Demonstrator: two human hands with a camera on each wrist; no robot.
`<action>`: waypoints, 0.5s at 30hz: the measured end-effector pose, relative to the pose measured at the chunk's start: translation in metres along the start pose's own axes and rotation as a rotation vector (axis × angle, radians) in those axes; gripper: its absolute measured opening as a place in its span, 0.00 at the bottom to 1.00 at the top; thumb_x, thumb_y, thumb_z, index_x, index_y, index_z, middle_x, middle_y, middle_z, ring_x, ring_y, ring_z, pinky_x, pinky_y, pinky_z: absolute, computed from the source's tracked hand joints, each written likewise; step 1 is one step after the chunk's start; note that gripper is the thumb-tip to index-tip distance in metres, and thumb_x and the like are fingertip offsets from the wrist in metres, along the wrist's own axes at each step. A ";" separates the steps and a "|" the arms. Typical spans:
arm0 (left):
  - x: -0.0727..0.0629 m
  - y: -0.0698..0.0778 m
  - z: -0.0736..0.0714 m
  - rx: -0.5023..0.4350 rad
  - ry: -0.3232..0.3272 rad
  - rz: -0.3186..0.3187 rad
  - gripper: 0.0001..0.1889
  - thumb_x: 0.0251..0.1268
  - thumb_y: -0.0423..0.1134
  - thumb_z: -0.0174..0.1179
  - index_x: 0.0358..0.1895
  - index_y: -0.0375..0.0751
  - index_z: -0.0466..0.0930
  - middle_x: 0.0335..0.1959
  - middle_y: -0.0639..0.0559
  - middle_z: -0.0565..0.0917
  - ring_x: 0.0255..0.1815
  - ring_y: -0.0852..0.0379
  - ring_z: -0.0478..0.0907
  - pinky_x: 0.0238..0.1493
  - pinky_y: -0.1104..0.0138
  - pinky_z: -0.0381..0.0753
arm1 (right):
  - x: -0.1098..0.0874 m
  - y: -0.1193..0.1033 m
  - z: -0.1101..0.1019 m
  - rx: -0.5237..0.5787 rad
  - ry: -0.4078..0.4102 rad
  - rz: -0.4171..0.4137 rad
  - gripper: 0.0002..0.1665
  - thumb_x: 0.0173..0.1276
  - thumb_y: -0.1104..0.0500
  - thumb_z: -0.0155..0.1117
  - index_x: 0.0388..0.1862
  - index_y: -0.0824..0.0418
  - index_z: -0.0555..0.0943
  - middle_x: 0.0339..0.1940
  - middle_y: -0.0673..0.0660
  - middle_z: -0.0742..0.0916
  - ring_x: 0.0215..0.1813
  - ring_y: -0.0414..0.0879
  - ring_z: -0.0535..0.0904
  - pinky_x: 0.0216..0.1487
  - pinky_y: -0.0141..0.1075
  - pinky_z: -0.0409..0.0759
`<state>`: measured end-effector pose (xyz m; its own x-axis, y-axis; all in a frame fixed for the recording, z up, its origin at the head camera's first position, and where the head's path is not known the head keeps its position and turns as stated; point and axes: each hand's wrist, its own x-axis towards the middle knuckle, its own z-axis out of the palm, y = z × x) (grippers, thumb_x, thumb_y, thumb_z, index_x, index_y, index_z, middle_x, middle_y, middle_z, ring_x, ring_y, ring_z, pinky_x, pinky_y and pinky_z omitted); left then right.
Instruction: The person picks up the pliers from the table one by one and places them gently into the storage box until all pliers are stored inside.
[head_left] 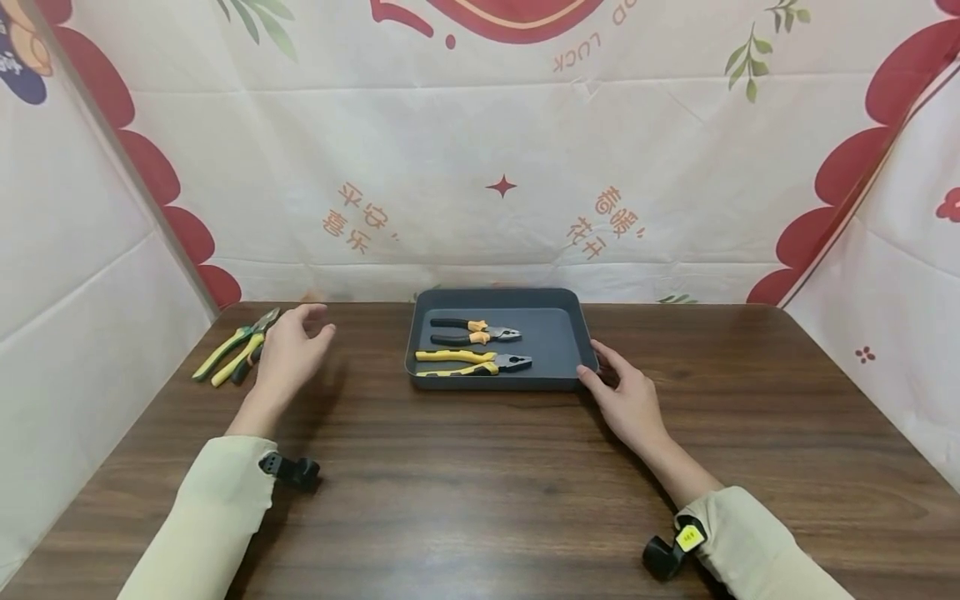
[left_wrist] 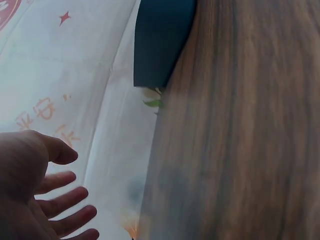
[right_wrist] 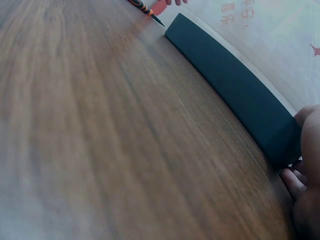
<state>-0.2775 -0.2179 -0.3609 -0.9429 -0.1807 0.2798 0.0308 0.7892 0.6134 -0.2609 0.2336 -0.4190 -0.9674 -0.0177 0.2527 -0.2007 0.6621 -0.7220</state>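
Note:
A dark grey tray (head_left: pixel 551 333) sits at the back middle of the wooden table (head_left: pixel 480 483). Two pliers lie in it: a black-and-orange pair (head_left: pixel 472 331) behind a yellow-and-black pair (head_left: pixel 472 362). My right hand (head_left: pixel 626 392) touches the tray's near right corner with relaxed fingers; the right wrist view shows the tray's wall (right_wrist: pixel 235 90) and the fingertips (right_wrist: pixel 292 180) at that corner. My left hand (head_left: pixel 292 350) hovers open just right of green-and-yellow pliers (head_left: pixel 236 346) lying on the table at the left. In the left wrist view its spread fingers (left_wrist: pixel 65 200) hold nothing, and the tray (left_wrist: pixel 160 40) is seen at the top.
White printed cloth (head_left: pixel 480 167) walls the table in at the back and on both sides. A second dark handle (head_left: pixel 247 365) lies against the green-and-yellow pliers. Bare wood stretches across the front of the table.

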 end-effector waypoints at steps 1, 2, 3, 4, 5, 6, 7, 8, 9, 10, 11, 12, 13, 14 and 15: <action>0.000 -0.002 0.000 0.021 -0.005 -0.014 0.24 0.73 0.44 0.55 0.67 0.36 0.75 0.64 0.33 0.78 0.65 0.35 0.75 0.60 0.41 0.75 | 0.000 0.000 0.000 0.000 0.001 0.000 0.36 0.76 0.42 0.57 0.77 0.56 0.68 0.65 0.70 0.81 0.63 0.63 0.81 0.63 0.58 0.77; 0.001 -0.005 0.000 0.044 -0.009 -0.030 0.25 0.73 0.45 0.56 0.68 0.36 0.73 0.65 0.33 0.77 0.66 0.35 0.74 0.61 0.41 0.74 | 0.000 0.000 0.000 0.001 0.001 0.000 0.36 0.76 0.42 0.57 0.77 0.56 0.68 0.65 0.70 0.81 0.63 0.63 0.81 0.63 0.59 0.77; 0.001 -0.008 0.000 0.067 -0.011 -0.044 0.26 0.73 0.45 0.56 0.69 0.35 0.72 0.66 0.32 0.76 0.67 0.34 0.73 0.61 0.40 0.73 | 0.000 0.000 0.000 0.001 0.002 0.000 0.36 0.76 0.42 0.57 0.77 0.56 0.68 0.65 0.70 0.82 0.63 0.63 0.82 0.63 0.58 0.77; 0.002 -0.010 0.000 0.086 -0.016 -0.060 0.28 0.73 0.46 0.56 0.70 0.35 0.71 0.67 0.31 0.75 0.68 0.34 0.71 0.63 0.40 0.72 | 0.000 -0.001 0.000 0.002 0.002 -0.001 0.36 0.76 0.42 0.57 0.77 0.56 0.68 0.65 0.70 0.82 0.63 0.63 0.82 0.63 0.58 0.77; 0.002 -0.013 0.000 0.102 -0.017 -0.077 0.28 0.73 0.46 0.56 0.71 0.34 0.70 0.68 0.31 0.74 0.69 0.33 0.70 0.65 0.39 0.71 | 0.000 -0.001 0.000 0.003 0.003 -0.001 0.36 0.76 0.42 0.57 0.77 0.56 0.68 0.65 0.70 0.82 0.63 0.63 0.82 0.63 0.58 0.78; 0.003 -0.016 0.000 0.115 -0.017 -0.093 0.29 0.72 0.46 0.56 0.71 0.34 0.69 0.68 0.30 0.73 0.70 0.32 0.68 0.66 0.39 0.69 | 0.000 -0.001 0.000 0.004 0.003 -0.001 0.36 0.76 0.42 0.57 0.77 0.56 0.68 0.65 0.70 0.82 0.63 0.63 0.82 0.63 0.58 0.78; 0.003 -0.019 0.000 0.122 -0.017 -0.108 0.30 0.72 0.46 0.56 0.71 0.33 0.69 0.69 0.30 0.72 0.70 0.31 0.67 0.68 0.39 0.68 | 0.000 -0.001 0.000 0.004 0.003 -0.002 0.36 0.76 0.42 0.57 0.77 0.56 0.68 0.65 0.70 0.82 0.63 0.63 0.82 0.63 0.58 0.78; 0.003 -0.021 0.000 0.130 -0.014 -0.120 0.30 0.72 0.46 0.57 0.72 0.33 0.68 0.70 0.29 0.71 0.71 0.30 0.65 0.69 0.39 0.66 | 0.000 -0.001 0.000 0.005 0.002 -0.002 0.36 0.76 0.42 0.57 0.77 0.56 0.68 0.65 0.70 0.82 0.63 0.63 0.82 0.63 0.58 0.78; 0.003 -0.023 0.000 0.138 -0.011 -0.129 0.31 0.71 0.46 0.57 0.72 0.32 0.68 0.70 0.28 0.70 0.71 0.29 0.64 0.70 0.40 0.65 | 0.000 -0.001 0.000 0.005 0.002 -0.002 0.36 0.76 0.42 0.57 0.77 0.56 0.68 0.65 0.70 0.82 0.63 0.63 0.82 0.63 0.58 0.78; 0.003 -0.026 0.000 0.144 -0.009 -0.136 0.31 0.71 0.45 0.57 0.72 0.31 0.67 0.69 0.27 0.70 0.70 0.29 0.63 0.70 0.40 0.64 | 0.000 -0.001 0.001 0.006 0.000 -0.001 0.36 0.76 0.42 0.57 0.77 0.56 0.68 0.65 0.70 0.82 0.63 0.63 0.82 0.63 0.58 0.77; 0.003 -0.028 -0.001 0.147 -0.007 -0.138 0.32 0.71 0.45 0.57 0.72 0.30 0.67 0.68 0.27 0.70 0.70 0.28 0.62 0.69 0.40 0.63 | 0.000 -0.001 0.001 0.006 0.000 -0.001 0.36 0.76 0.42 0.57 0.77 0.56 0.68 0.65 0.70 0.82 0.63 0.63 0.82 0.63 0.58 0.77; 0.003 -0.029 -0.001 0.151 -0.006 -0.140 0.32 0.71 0.45 0.58 0.72 0.30 0.66 0.67 0.26 0.70 0.70 0.27 0.61 0.69 0.41 0.62 | 0.000 -0.001 0.001 0.005 -0.001 0.001 0.36 0.76 0.42 0.57 0.77 0.56 0.68 0.65 0.69 0.82 0.63 0.63 0.82 0.63 0.58 0.77; 0.004 -0.031 -0.001 0.156 0.001 -0.137 0.33 0.70 0.45 0.58 0.72 0.29 0.66 0.66 0.26 0.71 0.70 0.27 0.61 0.69 0.41 0.61 | 0.000 -0.001 0.001 0.003 -0.001 0.002 0.36 0.76 0.42 0.57 0.77 0.56 0.68 0.65 0.69 0.82 0.63 0.63 0.82 0.63 0.58 0.77; 0.004 -0.033 -0.001 0.163 0.007 -0.137 0.33 0.70 0.45 0.58 0.72 0.29 0.65 0.65 0.26 0.71 0.71 0.28 0.60 0.69 0.42 0.61 | 0.000 -0.001 0.001 0.002 0.000 0.003 0.36 0.76 0.42 0.57 0.77 0.56 0.68 0.65 0.69 0.82 0.63 0.63 0.82 0.63 0.58 0.77; 0.004 -0.035 -0.001 0.170 0.010 -0.145 0.33 0.70 0.45 0.58 0.73 0.29 0.65 0.65 0.26 0.71 0.71 0.28 0.60 0.68 0.41 0.61 | 0.000 -0.001 0.000 0.001 0.001 0.004 0.36 0.76 0.42 0.57 0.77 0.55 0.68 0.65 0.69 0.82 0.63 0.63 0.82 0.63 0.58 0.77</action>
<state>-0.2819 -0.2465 -0.3803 -0.9299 -0.3045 0.2062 -0.1617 0.8422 0.5143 -0.2612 0.2328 -0.4187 -0.9680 -0.0145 0.2505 -0.1972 0.6615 -0.7236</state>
